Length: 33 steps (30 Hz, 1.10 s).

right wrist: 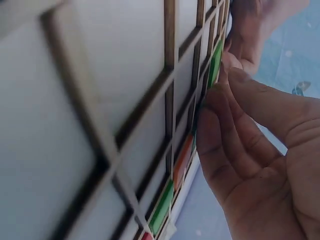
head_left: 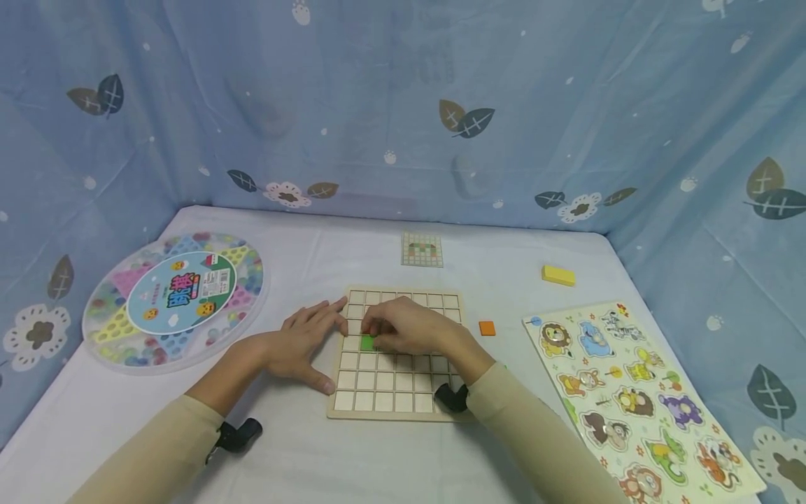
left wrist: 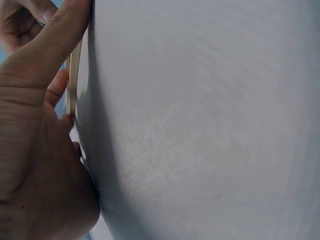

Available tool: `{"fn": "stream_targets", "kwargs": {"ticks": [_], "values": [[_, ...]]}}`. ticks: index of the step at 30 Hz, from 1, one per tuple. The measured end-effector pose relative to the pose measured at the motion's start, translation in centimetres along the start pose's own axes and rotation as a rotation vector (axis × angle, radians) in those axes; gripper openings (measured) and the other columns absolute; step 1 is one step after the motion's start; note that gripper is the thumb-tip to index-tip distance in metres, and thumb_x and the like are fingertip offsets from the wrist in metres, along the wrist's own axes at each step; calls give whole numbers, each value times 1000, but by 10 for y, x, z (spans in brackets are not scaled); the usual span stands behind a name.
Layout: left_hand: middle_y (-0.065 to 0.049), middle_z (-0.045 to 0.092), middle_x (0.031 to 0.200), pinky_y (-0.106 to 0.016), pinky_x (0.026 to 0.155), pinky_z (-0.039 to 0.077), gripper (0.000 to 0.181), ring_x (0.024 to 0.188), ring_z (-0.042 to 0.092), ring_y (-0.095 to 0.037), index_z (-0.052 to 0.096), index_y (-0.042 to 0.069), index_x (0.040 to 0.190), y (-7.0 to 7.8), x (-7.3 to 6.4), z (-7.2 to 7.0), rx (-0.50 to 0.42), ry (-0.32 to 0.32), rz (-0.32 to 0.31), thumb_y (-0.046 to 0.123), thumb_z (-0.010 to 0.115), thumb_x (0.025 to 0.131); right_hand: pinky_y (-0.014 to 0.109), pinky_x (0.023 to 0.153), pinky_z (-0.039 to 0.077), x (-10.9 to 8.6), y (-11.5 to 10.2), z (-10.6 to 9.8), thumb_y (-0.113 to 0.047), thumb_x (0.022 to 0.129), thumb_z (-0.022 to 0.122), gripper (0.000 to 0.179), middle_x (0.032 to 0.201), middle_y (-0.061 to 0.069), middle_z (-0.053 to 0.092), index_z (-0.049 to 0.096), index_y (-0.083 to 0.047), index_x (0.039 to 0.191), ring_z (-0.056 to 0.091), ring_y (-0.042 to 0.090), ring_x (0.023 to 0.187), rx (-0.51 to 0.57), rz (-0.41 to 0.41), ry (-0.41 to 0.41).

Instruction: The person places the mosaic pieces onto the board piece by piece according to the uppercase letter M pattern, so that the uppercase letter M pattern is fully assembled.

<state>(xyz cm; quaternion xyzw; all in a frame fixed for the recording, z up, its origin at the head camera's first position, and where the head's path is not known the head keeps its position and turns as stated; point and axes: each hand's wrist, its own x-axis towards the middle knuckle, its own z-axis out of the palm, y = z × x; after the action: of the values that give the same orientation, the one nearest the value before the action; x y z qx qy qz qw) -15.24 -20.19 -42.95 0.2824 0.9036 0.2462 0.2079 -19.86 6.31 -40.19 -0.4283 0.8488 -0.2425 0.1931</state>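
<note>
A square wooden grid board (head_left: 364, 405) lies on the white cloth in the middle, most of its cells pale. At its left edge my left hand (head_left: 301, 343) lies with fingers spread, thumb at the lower left corner and fingertips at the upper left rim; the left wrist view shows this hand (left wrist: 35, 125) low over the cloth. Over the board's middle my right hand (head_left: 409, 327) has its fingers bent down, fingertips beside a green tile (head_left: 367, 343). In the right wrist view, an orange tile (right wrist: 183, 161) and another green tile (right wrist: 161, 207) sit in cells. I cannot tell whether the right fingertips hold a tile.
Beyond the board lies a small pattern card (head_left: 422, 250). A loose orange tile (head_left: 488, 328) is right of the board, with a yellow block (head_left: 558, 275) farther back. An animal puzzle board (head_left: 569, 406) lies on the right, a round marble game box (head_left: 182, 294) on the left.
</note>
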Motion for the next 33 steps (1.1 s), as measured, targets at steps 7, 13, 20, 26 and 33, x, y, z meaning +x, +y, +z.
{"fn": "stream_targets", "kwargs": {"ticks": [7, 13, 20, 26, 33], "values": [[-10, -1, 174, -74, 115, 8, 85, 157, 1, -44, 38, 26, 127, 0, 1, 2, 8, 9, -4, 65, 86, 68, 30, 93, 53, -19, 4, -11, -6, 98, 67, 22, 117, -1, 72, 71, -11, 119, 64, 11, 106, 4, -68, 11], [-9, 0, 174, -74, 115, 10, 86, 157, 2, -45, 39, 26, 126, -1, 1, 1, 22, 21, -6, 66, 86, 67, 29, 85, 54, -37, 9, -20, -9, 99, 68, 16, 111, 0, 70, 70, -10, 115, 62, 11, 94, -32, -90, 31], [-11, 1, 173, -74, 115, 9, 85, 156, 3, -46, 39, 24, 126, 1, 0, 1, 19, 23, 2, 64, 87, 68, 29, 84, 54, -54, 16, -23, -13, 98, 70, 17, 108, -1, 71, 71, -12, 115, 61, 9, 92, -7, -60, 13], [-12, 2, 173, -75, 115, 10, 84, 156, 5, -47, 40, 24, 125, 3, -1, 0, 18, 27, -1, 63, 88, 68, 32, 82, 55, -72, 26, -27, -13, 97, 72, 17, 104, -1, 69, 71, -12, 114, 58, 10, 87, 28, -22, 31], [-11, 1, 173, -75, 115, 10, 84, 156, 4, -46, 40, 25, 125, 4, -1, 0, 17, 25, -11, 63, 88, 67, 32, 81, 57, -90, 38, -33, -13, 97, 72, 17, 110, -3, 70, 71, -13, 114, 63, 9, 94, 50, 4, 58]]}}
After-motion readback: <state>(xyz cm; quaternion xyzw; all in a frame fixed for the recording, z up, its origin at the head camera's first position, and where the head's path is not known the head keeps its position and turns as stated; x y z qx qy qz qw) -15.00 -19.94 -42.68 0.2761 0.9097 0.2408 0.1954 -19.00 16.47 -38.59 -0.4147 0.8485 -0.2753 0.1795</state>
